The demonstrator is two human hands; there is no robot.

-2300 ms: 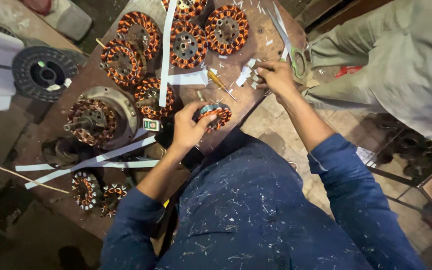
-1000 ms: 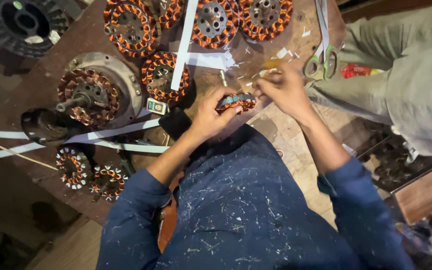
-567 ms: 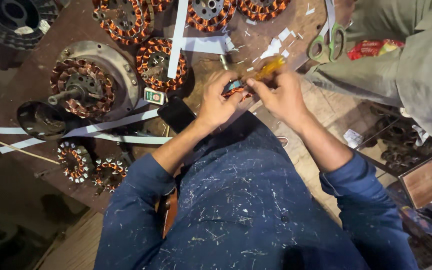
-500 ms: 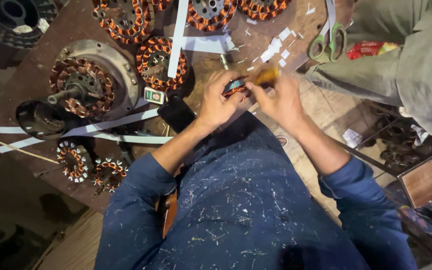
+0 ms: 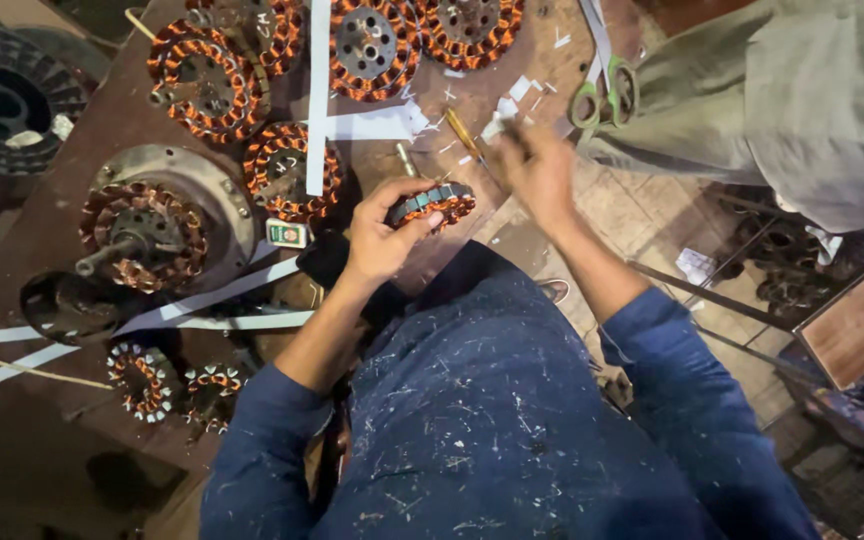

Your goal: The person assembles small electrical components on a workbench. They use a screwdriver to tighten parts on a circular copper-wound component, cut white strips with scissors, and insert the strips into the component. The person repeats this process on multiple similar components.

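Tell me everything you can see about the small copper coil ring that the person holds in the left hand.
The small coil ring is a round metal core wound with orange-brown copper wire in separate bundles around its rim. Pale grey-green slips sit between the bundles on the side turned to the camera. It is tilted, held just above the near edge of the brown table. The left hand grips it from below, fingers curled over its top. The right hand, blurred, is close beside it; whether it touches cannot be told.
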